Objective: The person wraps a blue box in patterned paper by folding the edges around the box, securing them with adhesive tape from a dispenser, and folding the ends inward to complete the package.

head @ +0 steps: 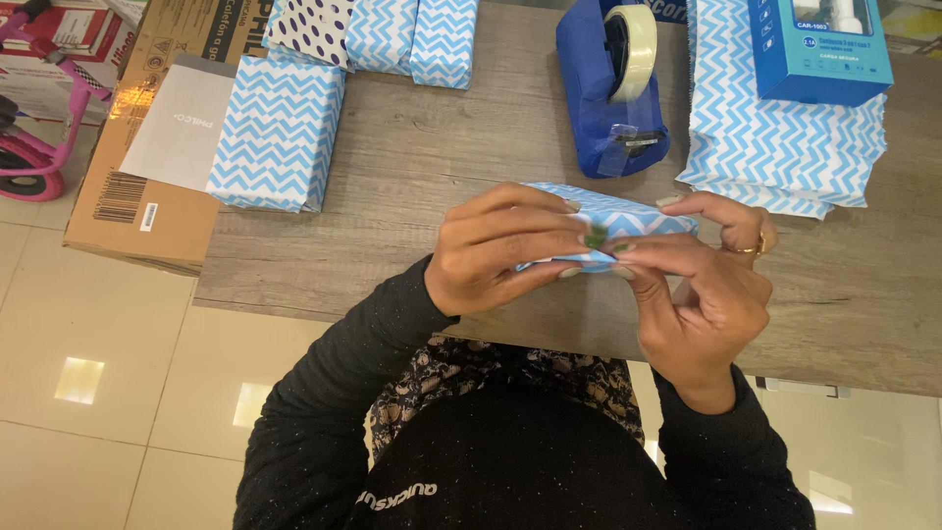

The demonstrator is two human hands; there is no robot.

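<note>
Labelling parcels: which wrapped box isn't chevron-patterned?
The polka-dot wrapped box at the table's far edge: dark dots on white. The other wrapped boxes, including the one held in both hands, show blue-and-white chevrons.

Grey wood-grain bench [392,196] fills the middle. Left of the bench, glossy cream floor tiles [98,393] catch ceiling-light reflections.

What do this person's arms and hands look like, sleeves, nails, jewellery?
Both arms wear long black sleeves flecked with tiny pale specks, reaching the wrists. The left hand has dark green nail polish. The right hand has a gold ring and long pale nails.
</note>
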